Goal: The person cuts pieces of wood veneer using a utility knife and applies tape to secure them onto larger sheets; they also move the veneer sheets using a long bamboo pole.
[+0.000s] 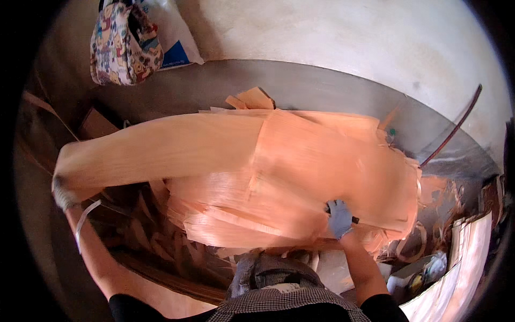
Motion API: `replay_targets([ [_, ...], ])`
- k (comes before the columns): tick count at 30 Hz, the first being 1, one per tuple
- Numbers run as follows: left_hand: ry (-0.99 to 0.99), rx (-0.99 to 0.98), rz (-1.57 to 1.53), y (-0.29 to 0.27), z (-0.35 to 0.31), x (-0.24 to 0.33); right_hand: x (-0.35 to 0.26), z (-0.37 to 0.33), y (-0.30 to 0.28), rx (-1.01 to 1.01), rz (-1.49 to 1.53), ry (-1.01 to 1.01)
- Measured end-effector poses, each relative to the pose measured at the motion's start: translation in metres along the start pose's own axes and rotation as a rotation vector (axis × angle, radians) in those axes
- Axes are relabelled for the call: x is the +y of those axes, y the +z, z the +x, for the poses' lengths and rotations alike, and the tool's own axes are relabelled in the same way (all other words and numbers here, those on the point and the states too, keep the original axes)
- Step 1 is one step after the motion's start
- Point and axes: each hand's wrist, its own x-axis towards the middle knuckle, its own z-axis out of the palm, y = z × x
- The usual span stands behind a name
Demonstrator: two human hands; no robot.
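Note:
A long strip of thin wood veneer (171, 145) stretches from the left over a stack of orange-toned veneer sheets (332, 161). Its left end bends down at my left hand (64, 194), which is gloved, somewhat blurred and closed on that end. My right hand (340, 219), in a grey-blue glove, rests low on the stack at the right of centre. It is wrapped round a short dark tool (355, 220); its ends stick out on both sides of the fist, and I cannot make out its kind. Ragged, split edges show along the stack's near side.
A printed cloth bag (120, 45) and a white plastic bag (171, 37) hang on the far wall. A thin dark rod (456, 126) leans at the right. Veneer scraps (145, 220) lie below the stack's left. Pale upright sheets (461, 268) stand at the near right.

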Motion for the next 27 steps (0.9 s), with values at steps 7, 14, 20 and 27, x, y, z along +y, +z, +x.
replay_targets([
  [7,0.065,0.240,-0.005,-0.044,-0.021,0.198,0.015,-0.014,-0.032,0.247,0.102,0.002],
  [14,0.111,-0.079,-0.127,0.065,-0.140,0.199,0.013,-0.051,-0.012,-0.023,0.171,-0.135],
  [20,0.302,-0.283,-0.044,0.107,-0.167,0.205,-0.022,-0.091,0.001,-0.071,0.471,-0.071],
  [27,0.855,-0.905,0.308,0.331,-0.411,0.130,-0.114,-0.045,-0.214,0.433,0.917,-0.375],
])
